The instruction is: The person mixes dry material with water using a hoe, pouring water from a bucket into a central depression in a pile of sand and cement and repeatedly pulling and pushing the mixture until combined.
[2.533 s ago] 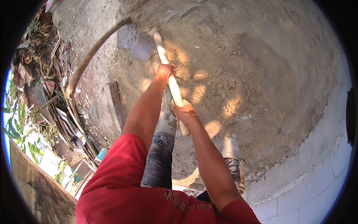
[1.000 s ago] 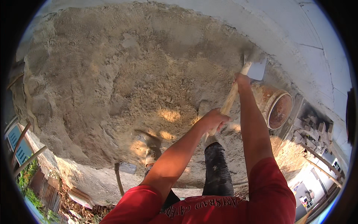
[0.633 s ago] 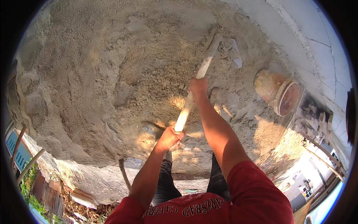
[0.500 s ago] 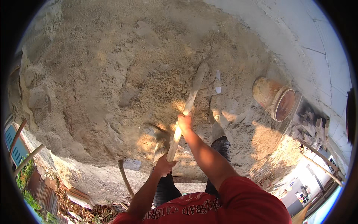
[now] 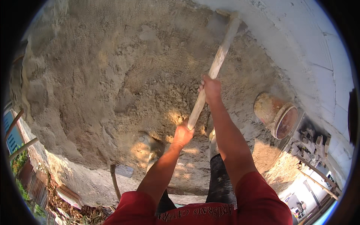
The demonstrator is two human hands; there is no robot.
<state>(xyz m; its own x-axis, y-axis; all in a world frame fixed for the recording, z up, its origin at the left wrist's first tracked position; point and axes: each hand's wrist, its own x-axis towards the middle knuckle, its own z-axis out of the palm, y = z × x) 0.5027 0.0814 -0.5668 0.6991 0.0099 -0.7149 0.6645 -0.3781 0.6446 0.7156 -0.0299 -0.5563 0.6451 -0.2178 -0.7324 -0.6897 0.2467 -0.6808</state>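
A long-handled hoe [image 5: 219, 62] reaches away from me over the rough, sandy grey-brown ground [image 5: 93, 75]. Its far end is at the foot of the pale wall, where a greyish blade shows dimly beside the handle. My left hand [image 5: 183, 134] is closed around the near end of the wooden shaft. Farther up, my right hand [image 5: 211, 88] grips the same shaft with its fingers wrapped round it. Both arms stretch forward. My feet, partly hidden by my arms, stand in the loose material.
A dirty bucket [image 5: 267, 108] lies tipped on its side at the right. Beyond it runs a pale block wall [image 5: 296, 48], with broken rubble [image 5: 311, 144] near its base. Near the left front edge lies a flat grey piece [image 5: 124, 170] by a curved stick [image 5: 115, 182].
Both hands have moved forward and to the right with the hoe. Its far end has gone from mid-ground to the wall's foot, and my arms are more outstretched.
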